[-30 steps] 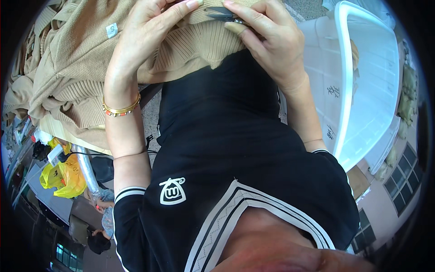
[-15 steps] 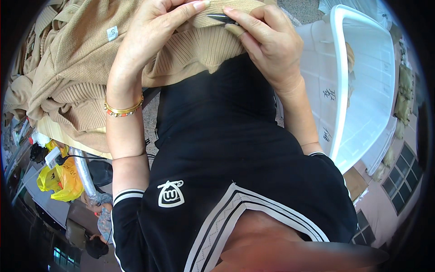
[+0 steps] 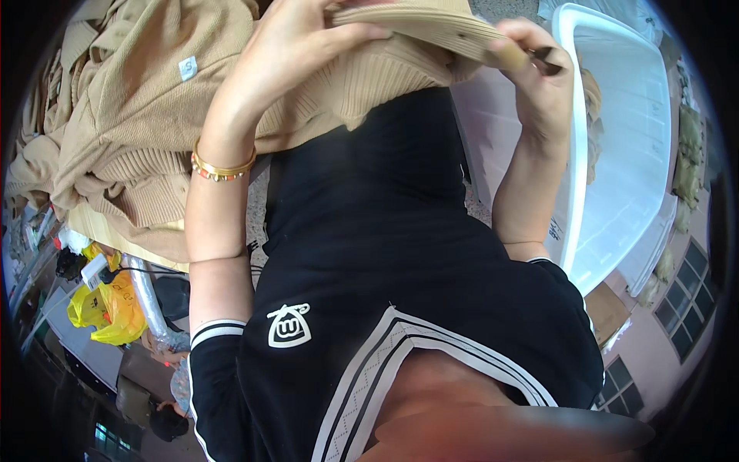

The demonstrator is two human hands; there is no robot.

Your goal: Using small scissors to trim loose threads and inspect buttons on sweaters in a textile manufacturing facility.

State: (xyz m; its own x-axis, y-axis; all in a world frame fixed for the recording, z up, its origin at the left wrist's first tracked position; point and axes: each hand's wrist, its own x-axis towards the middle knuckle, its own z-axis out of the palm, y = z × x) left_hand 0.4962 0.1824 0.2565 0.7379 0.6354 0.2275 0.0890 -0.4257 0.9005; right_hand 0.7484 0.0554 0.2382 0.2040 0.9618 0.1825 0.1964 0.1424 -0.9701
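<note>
A tan knitted sweater (image 3: pixel 362 81) with ribbed bands lies across my lap, under both hands. My left hand (image 3: pixel 289 58) is closed on its ribbed edge, thumb on top and the other fingers partly hidden by the knit. Out to the right, my right hand (image 3: pixel 548 100) pinches the far end of the same band and holds it stretched and lifted. Dark thread snips (image 3: pixel 548 60) rest inside that hand, mostly covered by its fingers. A yellowish cover (image 3: pixel 509 55) wraps the right thumb. The band looks slightly blurred.
More tan knitwear (image 3: pixel 146 100) is heaped at the left on a pale wooden top (image 3: pixel 138 245). A white plastic bin (image 3: pixel 568 165) with tan pieces inside stands close by my right arm. Yellow plastic bags (image 3: pixel 119 308) lie lower left, near another person (image 3: pixel 168 420).
My right hand has moved right and slightly down, drawing the ribbed edge out with it. The snips' blade, visible before at the knit, is now turned back into the hand.
</note>
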